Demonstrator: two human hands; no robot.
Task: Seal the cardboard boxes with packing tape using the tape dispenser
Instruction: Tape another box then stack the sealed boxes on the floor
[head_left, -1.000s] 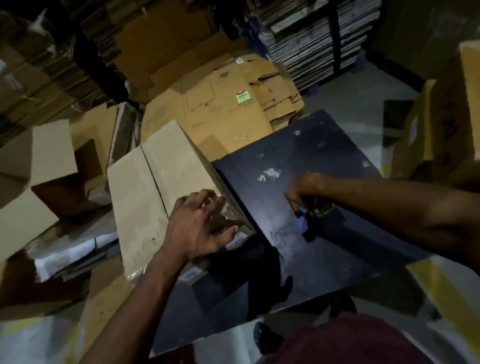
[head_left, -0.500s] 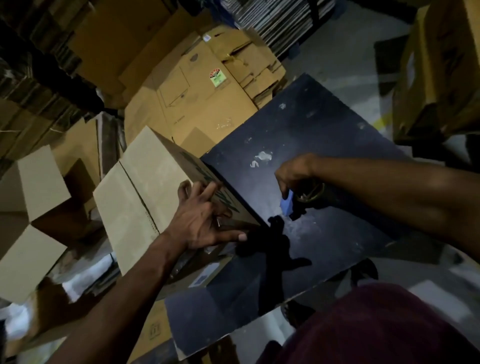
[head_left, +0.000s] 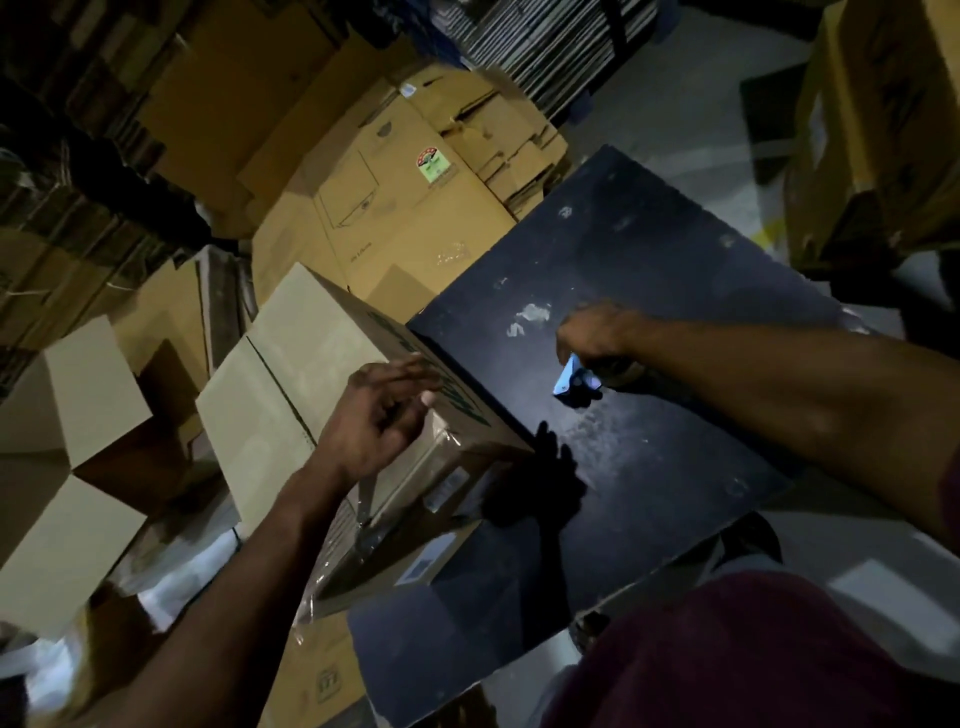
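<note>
The box (head_left: 291, 395) is matt brown corrugated cardboard, with glossy clear tape (head_left: 452, 441) crinkled at its near corner. The tabletop (head_left: 649, 291) is dark, smooth, faintly shiny and scuffed with pale marks. The tape dispenser (head_left: 571, 382) looks like light blue plastic.

The room is dim, lit unevenly from above. A dark desk (head_left: 649, 374) with pale scuffs and smears on its top stands on a grey concrete floor (head_left: 691, 104). Beyond the desk's far left corner lies a heap of flattened cardboard sheets (head_left: 415, 218), one bearing a green and red sticker (head_left: 432, 165). Farther back from the desk rise stacks of bundled flat cartons (head_left: 545, 41). To the desk's right stands a tall yellowish carton stack (head_left: 883, 130). Left of the desk, open cartons (head_left: 78, 441) sit with flaps spread.
</note>
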